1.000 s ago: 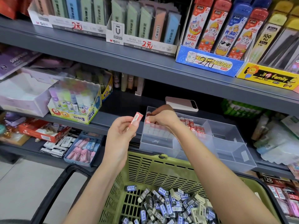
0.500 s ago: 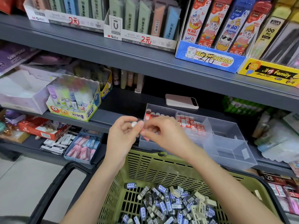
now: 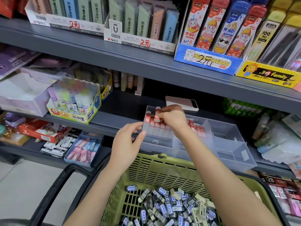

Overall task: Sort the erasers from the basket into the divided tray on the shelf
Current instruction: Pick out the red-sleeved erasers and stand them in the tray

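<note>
Erasers [image 3: 164,207] in blue and black paper sleeves lie heaped in the green basket [image 3: 162,158] at the bottom of the view. Red-sleeved ones stand upright in rows in the left compartments of the clear divided tray [image 3: 228,141] on the shelf [image 3: 114,120].

The right hand [image 3: 173,119] pinches one red-sleeved eraser [image 3: 157,117] at its upper end, over the rear left compartment. The left hand [image 3: 130,141] holds nothing visible. Its fingers are loosely curled, with the tips at the tray's front left corner; contact with the wall cannot be confirmed.

Handling, as judged: each eraser is a small, light, firm block, not fragile. The paper sleeve offers a dry grip. A pinch across the two broad faces near one end should leave the other end free to enter the row.

Limits of view: the right hand covers part of the row, so the gap being filled is not seen. The frosted tray walls blur the lower halves of the standing erasers. The basket's near edge is cut off. A phone [image 3: 180,101] lies behind the tray, partly hidden.
</note>
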{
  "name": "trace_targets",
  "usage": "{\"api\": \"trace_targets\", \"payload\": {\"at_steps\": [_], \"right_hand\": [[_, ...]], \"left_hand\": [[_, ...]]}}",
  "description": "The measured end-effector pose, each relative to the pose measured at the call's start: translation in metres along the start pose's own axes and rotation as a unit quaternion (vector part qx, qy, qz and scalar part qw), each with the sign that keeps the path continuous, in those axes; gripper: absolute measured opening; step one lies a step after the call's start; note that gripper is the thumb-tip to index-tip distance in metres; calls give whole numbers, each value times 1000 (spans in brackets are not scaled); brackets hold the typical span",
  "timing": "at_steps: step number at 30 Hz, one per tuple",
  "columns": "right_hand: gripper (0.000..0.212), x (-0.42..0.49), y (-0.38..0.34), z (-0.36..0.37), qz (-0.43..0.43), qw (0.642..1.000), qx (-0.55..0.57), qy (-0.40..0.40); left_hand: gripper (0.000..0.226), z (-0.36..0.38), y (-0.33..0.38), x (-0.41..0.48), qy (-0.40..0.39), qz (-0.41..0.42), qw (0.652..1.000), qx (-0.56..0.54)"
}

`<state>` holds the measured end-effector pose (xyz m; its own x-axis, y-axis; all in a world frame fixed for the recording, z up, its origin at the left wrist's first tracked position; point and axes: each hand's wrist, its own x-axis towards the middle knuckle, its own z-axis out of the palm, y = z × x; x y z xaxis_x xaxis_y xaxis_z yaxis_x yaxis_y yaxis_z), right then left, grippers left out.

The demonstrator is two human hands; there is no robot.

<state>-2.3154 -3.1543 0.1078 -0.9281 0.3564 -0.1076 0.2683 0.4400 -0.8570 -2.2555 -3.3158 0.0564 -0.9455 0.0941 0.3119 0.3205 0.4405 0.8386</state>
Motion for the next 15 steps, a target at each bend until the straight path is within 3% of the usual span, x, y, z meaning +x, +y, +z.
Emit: {"api": "trace_targets", "payload": {"at_steps": [7,15], "right_hand": [[32,4,-2,7,-34,975,-215,-43],[31,-2,9,13,-84,960,-268,7]], "left_hand": [[36,-1,-1,1,-47,1,998,36],[37,-1,1,0,-47,-9,998,35]]}}
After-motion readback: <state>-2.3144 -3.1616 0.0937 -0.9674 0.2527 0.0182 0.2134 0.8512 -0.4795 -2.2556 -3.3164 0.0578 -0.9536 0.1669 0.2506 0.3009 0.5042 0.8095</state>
